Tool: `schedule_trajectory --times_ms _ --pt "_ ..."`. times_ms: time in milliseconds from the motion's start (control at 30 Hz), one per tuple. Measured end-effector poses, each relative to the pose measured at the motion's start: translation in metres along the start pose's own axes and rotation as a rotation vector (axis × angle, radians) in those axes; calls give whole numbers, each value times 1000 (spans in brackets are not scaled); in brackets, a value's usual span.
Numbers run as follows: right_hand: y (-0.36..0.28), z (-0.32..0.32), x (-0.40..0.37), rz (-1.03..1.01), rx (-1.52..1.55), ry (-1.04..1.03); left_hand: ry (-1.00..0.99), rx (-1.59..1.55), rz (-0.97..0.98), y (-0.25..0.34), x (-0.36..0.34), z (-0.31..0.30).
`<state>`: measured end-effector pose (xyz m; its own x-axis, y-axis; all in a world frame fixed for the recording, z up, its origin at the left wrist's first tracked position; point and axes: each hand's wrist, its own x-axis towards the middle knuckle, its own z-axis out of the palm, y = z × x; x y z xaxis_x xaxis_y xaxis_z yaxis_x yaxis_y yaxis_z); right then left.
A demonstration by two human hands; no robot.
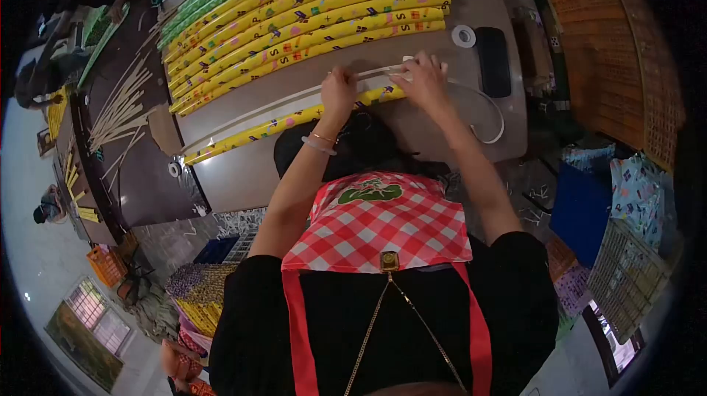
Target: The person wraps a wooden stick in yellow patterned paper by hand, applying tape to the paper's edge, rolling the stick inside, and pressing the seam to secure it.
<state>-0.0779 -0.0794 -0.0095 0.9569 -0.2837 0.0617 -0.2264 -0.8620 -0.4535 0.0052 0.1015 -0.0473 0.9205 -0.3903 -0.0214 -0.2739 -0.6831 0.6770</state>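
A single yellow patterned paper roll [269, 128] lies along the near edge of the table. Just behind it runs a long pale strip [265, 106], roughly parallel to the roll. My left hand [339, 92] is closed over this strip, its fingers curled and pinched at the strip's far side. Farther right, my right hand [426, 81] has its thumb and fingers drawn together around the strip's end, close to the roll's right end. What the fingertips press on is too small to see clearly. Several finished-looking yellow rolls [309, 26] lie side by side behind the strip, with green rolls [221, 0] beyond.
A white tape roll [463, 36] and a black oblong object [493, 61] rest at the table's right. A loose pale band [503, 120] curls over that side. Thin strips [121, 109] fan out at left. Orange crates [600, 42] stand right; co-workers are at upper left.
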Motion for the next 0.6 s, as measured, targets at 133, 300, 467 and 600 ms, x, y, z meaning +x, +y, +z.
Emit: schedule_trajectory --times_ms 133,300,467,600 --pt "-9 1 3 24 -89 -11 1 -23 -31 -3 -1 3" --pt "-9 -5 3 44 -227 -12 -2 37 -49 -1 -4 2" --pt "-11 2 1 135 -161 -104 27 57 -41 -6 -5 4" --pt "-9 8 -2 113 -78 -52 -20 17 -49 -10 -4 2"
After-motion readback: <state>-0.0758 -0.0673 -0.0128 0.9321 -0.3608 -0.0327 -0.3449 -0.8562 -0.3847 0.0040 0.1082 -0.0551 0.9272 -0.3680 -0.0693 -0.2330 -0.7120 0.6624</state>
